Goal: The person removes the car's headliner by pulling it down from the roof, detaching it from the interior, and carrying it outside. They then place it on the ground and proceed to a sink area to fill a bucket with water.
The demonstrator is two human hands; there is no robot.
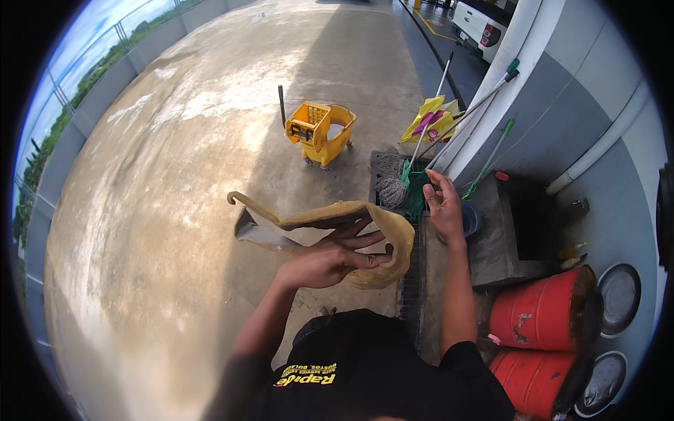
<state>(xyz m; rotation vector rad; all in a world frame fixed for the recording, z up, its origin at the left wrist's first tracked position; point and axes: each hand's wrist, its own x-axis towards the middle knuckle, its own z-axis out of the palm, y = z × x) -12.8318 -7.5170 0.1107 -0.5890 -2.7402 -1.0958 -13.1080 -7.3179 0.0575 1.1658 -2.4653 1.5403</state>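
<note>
"Where do we have the tan sheet (pixel 401 245)?"
"In front of our body, above the concrete floor (pixel 175 182), curled about our left grip (pixel 319 264)."
"How far open is that grip?"
"We see its fingers spread inside the curl, but we cannot tell whether they pinch the sheet."
"And our right grip (pixel 446 208)?"
"Half open and empty, raised just beside the sheet's right end."
"What else do we see?"
"A yellow mop bucket (pixel 331 150) ahead, a grey mop (pixel 390 184) to its right, and two red drums (pixel 530 319) at lower right."
</note>
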